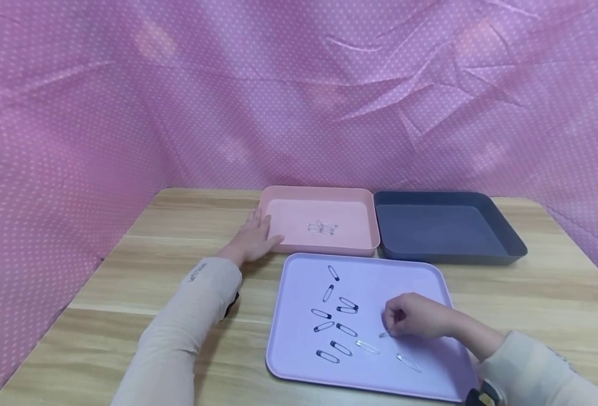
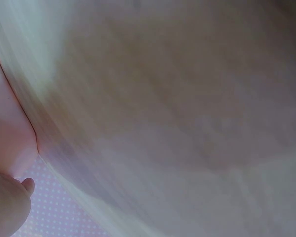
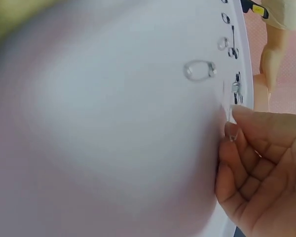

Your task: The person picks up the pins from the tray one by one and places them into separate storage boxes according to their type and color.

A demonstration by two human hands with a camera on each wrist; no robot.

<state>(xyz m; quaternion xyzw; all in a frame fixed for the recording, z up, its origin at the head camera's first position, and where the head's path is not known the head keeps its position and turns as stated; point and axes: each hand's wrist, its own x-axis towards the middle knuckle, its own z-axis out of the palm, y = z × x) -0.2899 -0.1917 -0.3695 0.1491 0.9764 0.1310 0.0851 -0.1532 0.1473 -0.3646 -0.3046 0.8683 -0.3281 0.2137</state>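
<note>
Over the lavender tray (image 1: 248, 389), my right hand (image 1: 416, 316) pinches a silver safety pin (image 1: 383, 334) between thumb and fingertips. In the right wrist view, the curled fingers partly hide that pin. Two other silver safety pins, one nearer the middle (image 1: 367, 347) and one nearer the front edge (image 1: 408, 362), lie left of and below the hand. Several black safety pins (image 1: 347, 330) are scattered across the tray's left half. My left hand (image 1: 252, 239) rests with extended fingers at the left wall of the pink tray (image 1: 289, 210). A small cluster of silver safety pins (image 1: 323, 228) lies inside it.
Right of the pink tray stands a dark blue tray (image 1: 446, 225), nearly touching it. Both sit behind the lavender tray on a wooden table (image 1: 177, 225). A pink dotted cloth (image 1: 278, 101) hangs behind and at the sides. The left wrist view is mostly blurred sleeve.
</note>
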